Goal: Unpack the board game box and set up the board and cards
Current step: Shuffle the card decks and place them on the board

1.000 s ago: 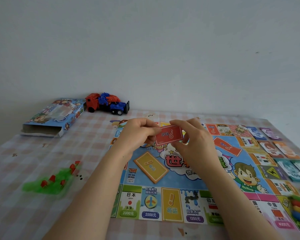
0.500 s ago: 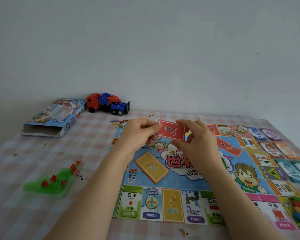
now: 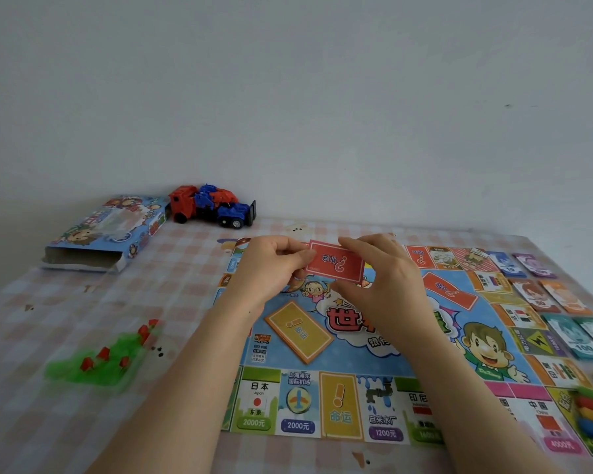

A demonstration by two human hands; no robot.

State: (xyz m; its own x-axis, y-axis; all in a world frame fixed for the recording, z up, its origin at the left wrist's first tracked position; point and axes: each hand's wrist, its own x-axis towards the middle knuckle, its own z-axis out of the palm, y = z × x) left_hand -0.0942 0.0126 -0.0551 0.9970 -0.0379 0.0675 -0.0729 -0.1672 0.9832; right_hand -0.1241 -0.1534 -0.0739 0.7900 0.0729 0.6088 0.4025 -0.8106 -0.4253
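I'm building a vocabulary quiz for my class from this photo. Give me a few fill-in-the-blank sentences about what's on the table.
1. The left hand and right hand hold a ____ card with a question mark.
2. The red and blue toy beside the game box is a ____.
3. The green plastic pieces lie to the ____ of the board.
Missing words: red; truck; left.

Both bare forearms came in from 6 o'clock, angled toward each other and pointing to 12 o'clock. The left hand (image 3: 273, 268) was curled, its thumb and fingers pinching the 9 o'clock end of a red card (image 3: 336, 266). The right hand (image 3: 387, 285) arched at the card's 3 o'clock end, gripping it between thumb and fingers.
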